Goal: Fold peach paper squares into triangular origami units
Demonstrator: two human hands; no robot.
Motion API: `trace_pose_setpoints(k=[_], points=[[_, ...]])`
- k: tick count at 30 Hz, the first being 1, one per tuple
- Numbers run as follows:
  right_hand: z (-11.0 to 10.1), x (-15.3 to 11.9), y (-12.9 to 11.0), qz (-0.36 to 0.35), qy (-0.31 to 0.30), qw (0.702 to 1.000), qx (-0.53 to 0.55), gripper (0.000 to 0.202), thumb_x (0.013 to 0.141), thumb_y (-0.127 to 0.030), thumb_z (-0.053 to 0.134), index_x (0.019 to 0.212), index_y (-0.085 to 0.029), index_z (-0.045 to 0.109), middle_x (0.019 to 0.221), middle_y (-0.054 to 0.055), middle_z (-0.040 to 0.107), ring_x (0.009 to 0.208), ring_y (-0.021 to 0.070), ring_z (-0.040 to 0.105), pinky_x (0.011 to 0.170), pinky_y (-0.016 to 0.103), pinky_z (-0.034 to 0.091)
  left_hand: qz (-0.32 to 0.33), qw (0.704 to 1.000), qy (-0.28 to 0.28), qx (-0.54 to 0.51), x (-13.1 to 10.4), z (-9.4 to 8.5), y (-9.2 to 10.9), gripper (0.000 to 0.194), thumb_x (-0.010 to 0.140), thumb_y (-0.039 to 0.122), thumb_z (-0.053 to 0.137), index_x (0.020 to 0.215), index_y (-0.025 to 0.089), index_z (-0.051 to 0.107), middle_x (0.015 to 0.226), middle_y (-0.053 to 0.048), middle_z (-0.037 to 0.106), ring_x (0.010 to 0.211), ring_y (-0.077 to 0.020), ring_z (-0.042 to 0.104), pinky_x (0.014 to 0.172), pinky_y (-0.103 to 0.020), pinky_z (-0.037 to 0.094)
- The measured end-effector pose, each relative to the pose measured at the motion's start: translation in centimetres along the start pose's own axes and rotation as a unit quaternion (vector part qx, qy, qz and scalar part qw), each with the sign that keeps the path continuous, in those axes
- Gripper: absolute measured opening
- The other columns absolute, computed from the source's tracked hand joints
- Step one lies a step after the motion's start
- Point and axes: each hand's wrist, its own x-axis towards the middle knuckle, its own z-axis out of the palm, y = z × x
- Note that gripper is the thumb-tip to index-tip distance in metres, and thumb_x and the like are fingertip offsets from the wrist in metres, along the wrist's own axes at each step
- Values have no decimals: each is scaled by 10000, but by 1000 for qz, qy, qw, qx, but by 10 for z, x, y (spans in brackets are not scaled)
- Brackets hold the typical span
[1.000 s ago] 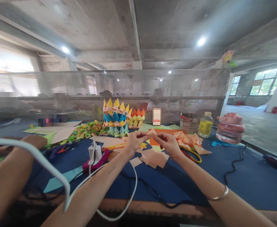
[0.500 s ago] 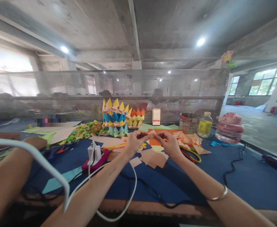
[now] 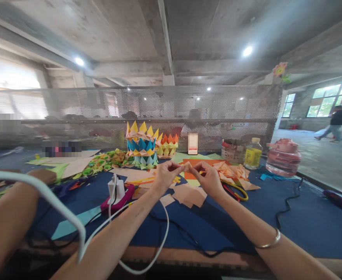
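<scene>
Between my two hands, a small piece of peach paper is pinched above the table. My left hand grips its left side between thumb and fingers. The right side is in the pinch of my right hand. Below them lie several flat peach paper pieces. To the right of my right hand sits a heap of folded peach paper, with yellow-and-red-handled scissors just in front of it. Orange paper sheets lie behind my fingers.
Folded-paper rings in tiers stand at the back, left of a phone. A basket, a yellow bottle and a pink jug stand right. A purple power strip and white cable lie near my left forearm. Another person's arm is at left.
My hands stay in nearly the same place, with the peach paper shifted slightly between the fingers. In the far right background, a walking person has moved left into fuller view.
</scene>
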Motion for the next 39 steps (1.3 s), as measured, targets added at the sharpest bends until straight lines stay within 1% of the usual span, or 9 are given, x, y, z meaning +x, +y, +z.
trace_pose_setpoints(k=[11, 13, 17, 20, 22, 24, 27, 30, 39], points=[[1, -2, 1, -25, 7, 999, -22, 279, 805, -434, 518, 718, -172, 560, 662, 26, 618, 591, 125, 548, 500, 217, 408, 22, 1000, 10, 11, 0, 1, -1, 305, 549, 353, 749, 633, 136, 551, 579, 15, 560, 539, -96, 522, 529, -208, 406], [1, -2, 0, -27, 8, 999, -27, 266, 809, -421, 518, 713, -175, 547, 658, 23, 614, 581, 123, 545, 503, 219, 407, 31, 999, 8, -2, 1, 1, -1, 326, 537, 340, 760, 686, 136, 554, 598, 15, 565, 547, -95, 529, 538, -205, 413], [1, -2, -1, -35, 17, 998, -48, 257, 807, -405, 524, 683, -180, 523, 659, 17, 608, 574, 121, 541, 528, 228, 410, 11, 999, -30, -36, 1, 0, -1, 469, 560, 365, 747, 923, 118, 585, 632, 6, 592, 593, -113, 561, 591, -227, 444], [1, -2, 0, -36, 20, 998, -38, 222, 803, -407, 531, 815, -185, 530, 683, 16, 624, 593, 131, 557, 548, 238, 420, -6, 999, -41, -33, 1, 1, 0, 524, 557, 388, 745, 979, 108, 608, 632, 5, 599, 614, -126, 571, 619, -247, 458], [1, -2, 1, -26, 7, 999, -22, 288, 803, -406, 533, 985, -184, 511, 696, 17, 640, 599, 143, 571, 547, 245, 426, -13, 998, -49, -23, 0, 1, 2, 484, 562, 397, 740, 938, 109, 642, 660, -13, 622, 645, -140, 586, 638, -256, 465], [2, -1, 2, -13, -15, 1000, -13, 348, 808, -399, 525, 1075, -176, 500, 710, 27, 654, 614, 154, 585, 548, 250, 434, -20, 998, -59, -14, -1, 1, 4, 427, 568, 399, 736, 877, 112, 670, 707, -37, 652, 680, -154, 601, 660, -261, 469], [2, 0, 4, -16, -53, 998, -2, 283, 824, -392, 498, 990, -179, 586, 794, 53, 671, 704, 169, 611, 593, 253, 452, -25, 998, -54, 2, -3, 2, 9, 357, 565, 385, 740, 798, 120, 686, 734, -52, 672, 699, -164, 614, 683, -265, 476], [2, -1, 5, -24, -66, 998, 0, 270, 832, -405, 480, 885, -187, 631, 828, 53, 669, 744, 170, 607, 628, 253, 456, -25, 999, -44, 20, -4, 1, 11, 310, 560, 362, 745, 756, 128, 689, 698, -47, 673, 676, -169, 617, 665, -269, 484], [5, -1, 9, 10, -61, 997, 41, 287, 768, -435, 553, 722, -160, 623, 648, 13, 616, 605, 132, 544, 534, 223, 409, -14, 995, -93, 17, -3, 3, 3, 219, 586, 295, 714, 717, 127, 668, 654, -41, 656, 631, -165, 615, 645, -282, 484]])
